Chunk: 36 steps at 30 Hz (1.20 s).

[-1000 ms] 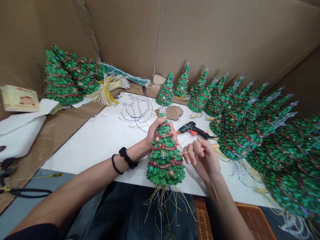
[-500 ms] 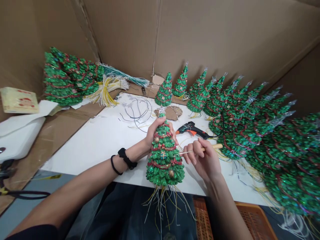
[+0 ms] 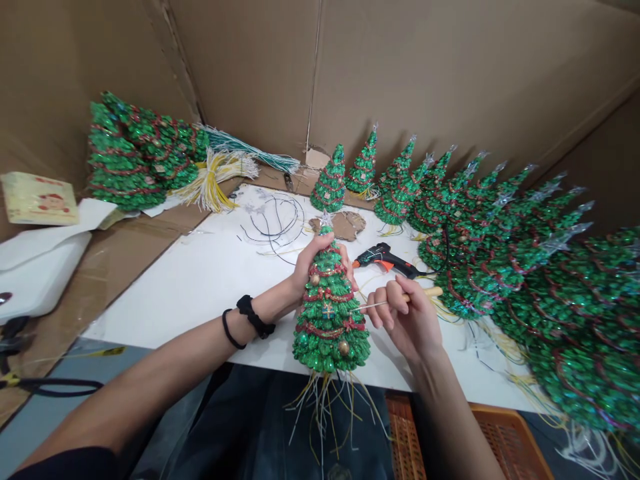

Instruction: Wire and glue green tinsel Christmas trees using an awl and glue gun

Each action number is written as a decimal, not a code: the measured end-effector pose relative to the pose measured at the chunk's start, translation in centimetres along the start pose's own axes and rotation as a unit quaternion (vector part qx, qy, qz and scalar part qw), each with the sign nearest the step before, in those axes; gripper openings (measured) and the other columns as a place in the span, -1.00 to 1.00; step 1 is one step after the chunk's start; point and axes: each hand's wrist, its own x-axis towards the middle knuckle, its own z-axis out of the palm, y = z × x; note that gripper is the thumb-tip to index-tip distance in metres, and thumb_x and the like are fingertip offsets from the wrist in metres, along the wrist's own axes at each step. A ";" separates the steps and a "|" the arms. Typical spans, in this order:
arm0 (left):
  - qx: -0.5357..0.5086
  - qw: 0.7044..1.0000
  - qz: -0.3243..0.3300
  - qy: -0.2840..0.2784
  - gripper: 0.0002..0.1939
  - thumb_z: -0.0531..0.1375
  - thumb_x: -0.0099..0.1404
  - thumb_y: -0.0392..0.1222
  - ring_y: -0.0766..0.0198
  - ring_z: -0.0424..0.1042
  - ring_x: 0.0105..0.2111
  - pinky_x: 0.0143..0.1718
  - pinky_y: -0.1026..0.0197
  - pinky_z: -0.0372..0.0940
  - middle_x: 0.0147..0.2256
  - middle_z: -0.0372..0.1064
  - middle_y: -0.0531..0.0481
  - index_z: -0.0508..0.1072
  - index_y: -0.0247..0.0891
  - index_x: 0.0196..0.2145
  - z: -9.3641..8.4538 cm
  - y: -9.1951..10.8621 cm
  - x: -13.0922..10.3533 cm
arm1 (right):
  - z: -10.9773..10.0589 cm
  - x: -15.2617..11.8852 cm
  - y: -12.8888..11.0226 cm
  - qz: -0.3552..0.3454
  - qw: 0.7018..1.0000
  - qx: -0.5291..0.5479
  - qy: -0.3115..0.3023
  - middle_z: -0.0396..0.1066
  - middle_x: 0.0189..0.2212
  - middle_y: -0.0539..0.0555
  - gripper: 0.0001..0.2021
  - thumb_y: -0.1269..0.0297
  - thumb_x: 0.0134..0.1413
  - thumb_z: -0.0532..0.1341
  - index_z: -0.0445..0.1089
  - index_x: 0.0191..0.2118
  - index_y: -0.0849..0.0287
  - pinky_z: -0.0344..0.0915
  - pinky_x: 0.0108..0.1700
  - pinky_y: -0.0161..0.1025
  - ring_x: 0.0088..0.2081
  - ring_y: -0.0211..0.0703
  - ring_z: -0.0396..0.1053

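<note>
My left hand [image 3: 316, 261] is wrapped round the upper part of a green Christmas tree ornament [image 3: 330, 333] with red garlands, small baubles and a clear star on top. The tree stands upright at the table's front edge, and thin white and yellow wires [image 3: 325, 407] hang from its base. Closed round a thin awl [image 3: 431, 292] with a pale wooden handle is my right hand [image 3: 400, 307]. The awl's metal shaft points left, and its tip meets the tree's right side among the leaves.
A black and orange glue gun [image 3: 385, 259] lies behind my right hand. Several more trees [image 3: 470, 253] crowd the right side, others [image 3: 140, 153] stand at back left beside wire bundles [image 3: 215, 177]. Loose dark wires [image 3: 277, 220] lie on the white tabletop [image 3: 185, 293]. An orange basket [image 3: 505, 440] sits below.
Almost nothing differs. Both hands keep their hold, and the awl's tip stays at the same spot on the tree; the view has shifted very slightly.
</note>
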 end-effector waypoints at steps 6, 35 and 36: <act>-0.003 1.000 -0.004 -0.012 -0.50 0.03 0.24 0.17 0.20 0.43 -0.64 -0.59 0.19 0.31 -0.64 0.38 -0.05 0.43 -0.30 -0.57 -0.4 -0.1 0.1 | -0.1 0.0 0.2 0.001 1.000 0.011 0.005 0.20 -0.82 -0.05 -0.54 0.14 0.14 0.15 0.19 -0.76 0.08 0.37 -0.30 -0.17 -0.62 -0.20 0.24; -0.005 0.999 0.001 0.035 -0.52 0.08 0.21 0.14 0.20 0.42 -0.64 -0.57 0.21 0.32 -0.66 0.38 -0.07 0.43 -0.32 -0.60 0.0 -0.1 0.0 | 0.7 -0.6 0.5 -0.112 0.991 -0.053 0.043 0.17 -0.80 -0.04 -0.49 0.12 0.18 0.12 0.13 -0.77 0.09 0.31 -0.29 -0.09 -0.63 -0.17 0.24; -0.002 0.999 0.003 0.039 -0.52 0.08 0.21 0.15 0.19 0.43 -0.64 -0.58 0.21 0.32 -0.65 0.38 -0.07 0.43 -0.32 -0.60 -0.1 -0.2 0.0 | 0.7 -0.8 0.5 -0.125 0.989 -0.064 0.046 0.18 -0.80 -0.03 -0.49 0.12 0.19 0.11 0.13 -0.77 0.09 0.31 -0.29 -0.09 -0.62 -0.17 0.24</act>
